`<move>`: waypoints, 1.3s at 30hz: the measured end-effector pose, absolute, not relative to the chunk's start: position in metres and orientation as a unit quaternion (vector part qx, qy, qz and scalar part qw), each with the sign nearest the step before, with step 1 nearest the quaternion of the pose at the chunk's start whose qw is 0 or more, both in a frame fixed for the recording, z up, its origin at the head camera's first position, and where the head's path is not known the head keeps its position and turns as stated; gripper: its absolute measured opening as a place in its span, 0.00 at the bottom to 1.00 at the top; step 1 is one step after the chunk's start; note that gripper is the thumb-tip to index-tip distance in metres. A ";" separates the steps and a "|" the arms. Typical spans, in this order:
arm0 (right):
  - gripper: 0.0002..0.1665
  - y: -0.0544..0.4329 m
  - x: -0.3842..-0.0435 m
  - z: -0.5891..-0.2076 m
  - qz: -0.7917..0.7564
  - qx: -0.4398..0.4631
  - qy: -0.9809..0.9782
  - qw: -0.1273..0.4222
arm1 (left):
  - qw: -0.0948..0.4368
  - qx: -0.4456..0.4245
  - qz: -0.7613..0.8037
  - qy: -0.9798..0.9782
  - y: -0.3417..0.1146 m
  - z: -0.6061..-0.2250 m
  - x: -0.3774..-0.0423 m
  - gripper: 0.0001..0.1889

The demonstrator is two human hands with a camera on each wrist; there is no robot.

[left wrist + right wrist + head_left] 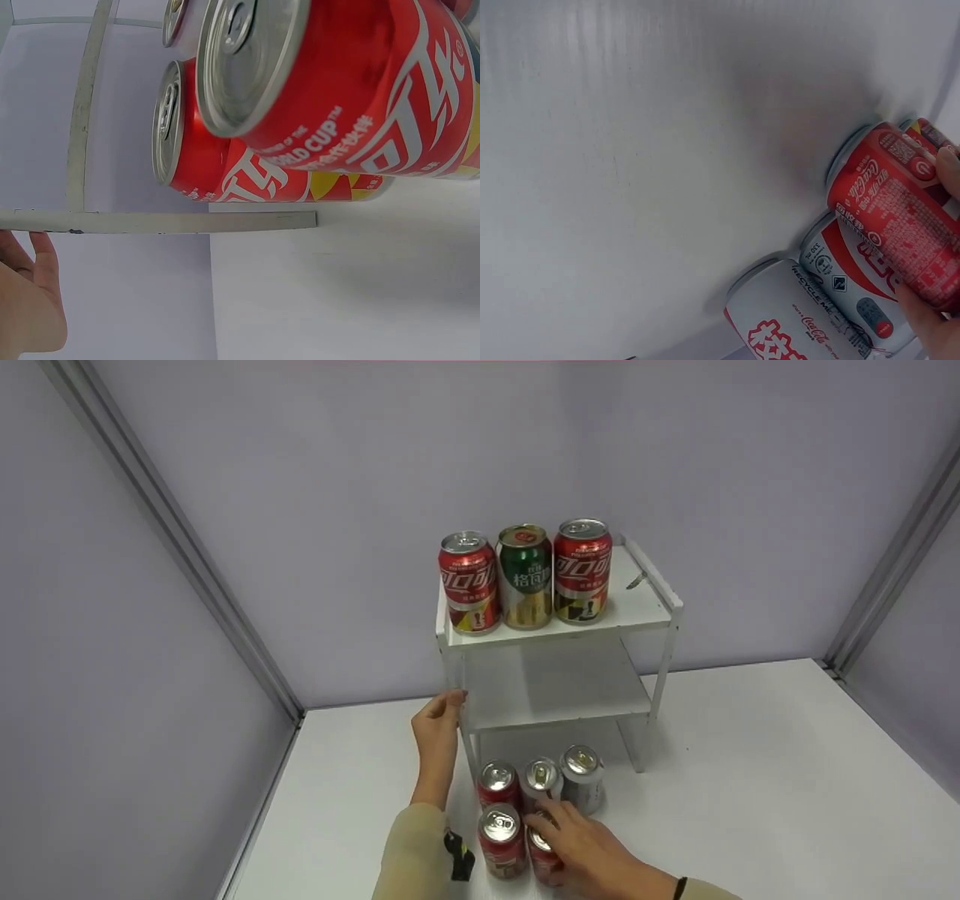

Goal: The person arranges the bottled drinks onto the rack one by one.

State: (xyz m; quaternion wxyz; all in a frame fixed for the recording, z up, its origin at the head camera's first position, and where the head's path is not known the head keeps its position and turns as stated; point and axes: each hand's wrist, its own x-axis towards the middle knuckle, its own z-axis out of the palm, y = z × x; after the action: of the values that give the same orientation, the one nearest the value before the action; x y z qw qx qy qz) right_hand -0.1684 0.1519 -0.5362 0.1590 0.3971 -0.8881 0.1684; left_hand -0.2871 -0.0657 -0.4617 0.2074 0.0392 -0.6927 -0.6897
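Right hand grasping red cylindrical metal can, at six o'clock from white two-tier rack. Left hand at rack's eight o'clock, fingertips by its frame; cannot tell if gripping. Handling (judged): smooth, slippery; thin wall could dent; moderately heavy if full. Best hold: mid-body, thumb opposite fingers.

Back wall: behind the rack, diffusely lit, greyish, rather dim
Middle board: within the rack, soft pale sheen
Can lids: at the rack's foot, small glints
Red cans: on the rack, brighter in the left wrist view, lettering legible
Tabletop: before the rack, dim in the right wrist view, broad soft-edged shadow, pale streaks
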 end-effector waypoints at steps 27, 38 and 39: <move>0.51 0.167 -0.158 -0.425 0.235 0.310 -0.886 0.255 | 0.209 0.036 -0.682 -0.700 -0.063 -0.452 -0.280 0.12; 0.52 0.194 -0.168 -0.359 0.230 0.295 -0.875 0.306 | 0.219 0.040 -0.683 -0.696 -0.063 -0.458 -0.284 0.11; 0.52 0.196 -0.169 -0.353 0.231 0.293 -0.875 0.308 | 0.218 0.041 -0.684 -0.695 -0.064 -0.460 -0.285 0.11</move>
State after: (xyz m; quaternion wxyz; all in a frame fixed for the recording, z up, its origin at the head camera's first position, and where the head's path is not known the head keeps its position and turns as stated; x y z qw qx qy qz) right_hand -0.1691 0.1965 -0.3533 0.3079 0.2934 -0.8751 0.2308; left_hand -0.2853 -0.0638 -0.4600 0.2175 0.0412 -0.6950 -0.6841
